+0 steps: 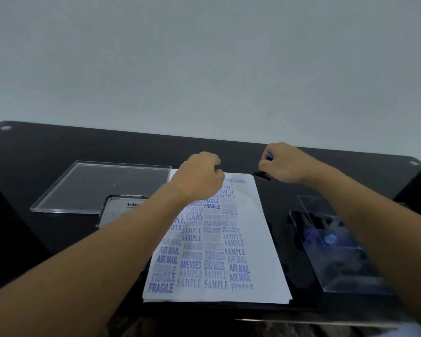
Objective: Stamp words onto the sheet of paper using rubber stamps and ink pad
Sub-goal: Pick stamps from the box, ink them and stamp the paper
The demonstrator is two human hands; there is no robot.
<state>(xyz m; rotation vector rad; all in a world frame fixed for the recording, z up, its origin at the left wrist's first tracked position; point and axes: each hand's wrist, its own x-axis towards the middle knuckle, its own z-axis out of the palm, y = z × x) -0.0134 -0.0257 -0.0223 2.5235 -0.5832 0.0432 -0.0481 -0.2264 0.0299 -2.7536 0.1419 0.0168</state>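
A white sheet of paper (258,229) lies on the black table, covered with several blue stamped words such as FRAGILE, SAMPLE and AIR MAIL. My left hand (199,177) hovers over the sheet's top left part with fingers curled; nothing shows inside it. My right hand (286,161) grips a rubber stamp (262,175) with a blue handle top and black base, just past the sheet's top right corner, on or just above the table. The ink pad (118,210), a metal tin with a printed lid, sits left of the sheet, partly hidden by my left forearm.
A clear acrylic plate (95,183) lies at the back left. A clear plastic box (336,251) holding more stamps stands to the right of the sheet. The black table (58,147) ends at a pale wall behind.
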